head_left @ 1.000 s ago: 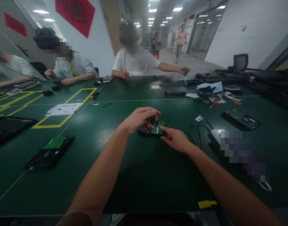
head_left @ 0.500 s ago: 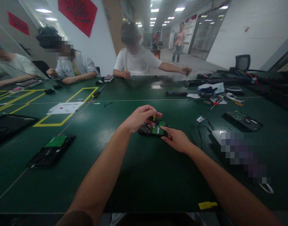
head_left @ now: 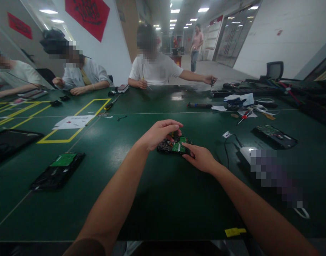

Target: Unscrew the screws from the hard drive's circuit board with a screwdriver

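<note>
A small opened electronic device (head_left: pixel 171 146) lies on the green table, its black case showing a green circuit board (head_left: pixel 178 145) and a few wires. My left hand (head_left: pixel 163 134) arches over the far left part of it. Its fingers are closed on a screwdriver (head_left: pixel 175 133) with a yellow and black handle, mostly hidden by the fingers; the tip cannot be seen. My right hand (head_left: pixel 199 156) grips the device's right end, index finger on the board and thumb at the near edge.
Other opened devices lie at left (head_left: pixel 57 170) and right (head_left: pixel 275 137). A white cabled object (head_left: pixel 250 152), partly blurred out, is beside my right forearm. Farther off are a red screwdriver (head_left: pixel 244 117), a yellow-black screwdriver (head_left: pixel 109 105) and a paper sheet (head_left: pixel 73 122). Co-workers sit opposite.
My left fingers have shifted slightly around the screwdriver, the index finger now straighter. My right hand and the device stay in place. A standing person in the background has moved left.
</note>
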The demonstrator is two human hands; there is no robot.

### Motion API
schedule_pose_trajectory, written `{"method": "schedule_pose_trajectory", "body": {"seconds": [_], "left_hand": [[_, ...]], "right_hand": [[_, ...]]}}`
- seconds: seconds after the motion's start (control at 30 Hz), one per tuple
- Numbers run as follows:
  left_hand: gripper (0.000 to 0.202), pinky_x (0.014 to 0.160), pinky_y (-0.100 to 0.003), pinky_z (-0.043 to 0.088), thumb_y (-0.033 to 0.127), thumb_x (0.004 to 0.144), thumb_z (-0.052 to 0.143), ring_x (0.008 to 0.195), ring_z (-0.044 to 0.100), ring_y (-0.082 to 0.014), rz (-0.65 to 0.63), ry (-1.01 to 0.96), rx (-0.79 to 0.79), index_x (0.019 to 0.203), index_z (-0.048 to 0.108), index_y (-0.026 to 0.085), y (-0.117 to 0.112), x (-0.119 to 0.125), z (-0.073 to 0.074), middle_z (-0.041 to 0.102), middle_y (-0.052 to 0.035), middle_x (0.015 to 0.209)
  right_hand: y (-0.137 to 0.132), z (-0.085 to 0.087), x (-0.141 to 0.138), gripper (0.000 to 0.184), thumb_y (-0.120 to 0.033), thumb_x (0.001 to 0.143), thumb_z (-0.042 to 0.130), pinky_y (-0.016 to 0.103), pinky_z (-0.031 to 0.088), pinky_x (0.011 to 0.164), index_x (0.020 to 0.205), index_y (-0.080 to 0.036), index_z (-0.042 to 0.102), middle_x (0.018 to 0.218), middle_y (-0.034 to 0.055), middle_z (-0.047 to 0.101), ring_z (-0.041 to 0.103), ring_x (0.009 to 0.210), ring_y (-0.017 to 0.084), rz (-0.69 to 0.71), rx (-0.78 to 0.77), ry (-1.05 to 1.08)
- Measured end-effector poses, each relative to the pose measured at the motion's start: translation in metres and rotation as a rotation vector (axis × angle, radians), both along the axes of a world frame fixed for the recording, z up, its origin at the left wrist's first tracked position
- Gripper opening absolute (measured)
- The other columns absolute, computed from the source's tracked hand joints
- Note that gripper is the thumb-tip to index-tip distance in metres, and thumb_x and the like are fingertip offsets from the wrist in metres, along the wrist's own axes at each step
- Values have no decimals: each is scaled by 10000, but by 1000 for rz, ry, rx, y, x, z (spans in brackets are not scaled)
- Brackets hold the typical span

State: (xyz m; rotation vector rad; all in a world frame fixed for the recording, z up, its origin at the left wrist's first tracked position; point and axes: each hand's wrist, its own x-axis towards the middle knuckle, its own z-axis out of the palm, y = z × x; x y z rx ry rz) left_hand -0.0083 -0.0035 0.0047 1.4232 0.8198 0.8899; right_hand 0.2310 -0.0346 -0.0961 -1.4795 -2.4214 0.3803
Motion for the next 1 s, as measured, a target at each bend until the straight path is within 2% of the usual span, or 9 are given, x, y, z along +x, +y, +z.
{"method": "schedule_pose_trajectory", "body": {"seconds": [0.13, 0.33, 0.43, 0.53, 0.7, 0.87, 1.0], "left_hand": [[236, 663, -280, 501, 310, 905, 654, 890, 694, -192, 20, -69, -69, 1090, 650, 164, 0, 3, -1, 755, -117, 1005], [122, 624, -267, 485, 293, 903, 615, 931, 706, -215, 96, -134, -96, 929, 581, 180, 2, 5, -1, 765, -130, 1011], [130, 624, -262, 482, 305, 888, 622, 974, 676, -213, 109, -94, -38, 903, 633, 177, 4, 3, -2, 742, -116, 1063], [160, 617, -253, 471, 317, 870, 633, 933, 623, -189, 133, -10, 41, 879, 709, 176, 4, 0, -2, 710, -89, 1044], [197, 626, -257, 462, 332, 859, 643, 902, 604, -182, 112, 47, 55, 921, 760, 187, 2, -1, 1, 710, -87, 1049], [178, 607, -262, 466, 301, 885, 596, 863, 642, -189, 66, -68, -23, 950, 700, 172, 2, 1, 0, 718, -91, 939], [149, 629, -275, 506, 266, 902, 560, 902, 669, -206, 68, -166, -57, 930, 664, 162, 4, 1, -2, 718, -104, 941]], "right_hand": [[1, -1, 0, 536, -433, 999, 599, 281, 311, 615, 1503, -274, 508, 899, 16, 680, 573, 718, 161, -2, -9, 4], [1, -2, 0, 534, -440, 998, 591, 285, 310, 610, 1498, -270, 511, 898, 18, 677, 569, 715, 163, -4, -2, -3], [1, -3, 0, 532, -437, 998, 591, 287, 310, 611, 1497, -270, 512, 898, 21, 675, 570, 720, 166, -4, 1, 0], [1, -3, 1, 530, -433, 999, 591, 286, 305, 611, 1496, -265, 514, 887, 19, 668, 566, 716, 165, 3, 3, 3], [0, -2, 1, 531, -428, 1000, 591, 286, 312, 615, 1498, -261, 512, 862, 13, 662, 565, 707, 164, 20, -2, 19], [0, -1, 0, 533, -423, 997, 598, 285, 312, 611, 1501, -273, 509, 878, 16, 673, 574, 715, 166, -1, -7, 11], [1, -3, 0, 533, -427, 999, 596, 284, 314, 613, 1500, -268, 509, 889, 16, 677, 575, 717, 163, 4, 5, 12]]}}
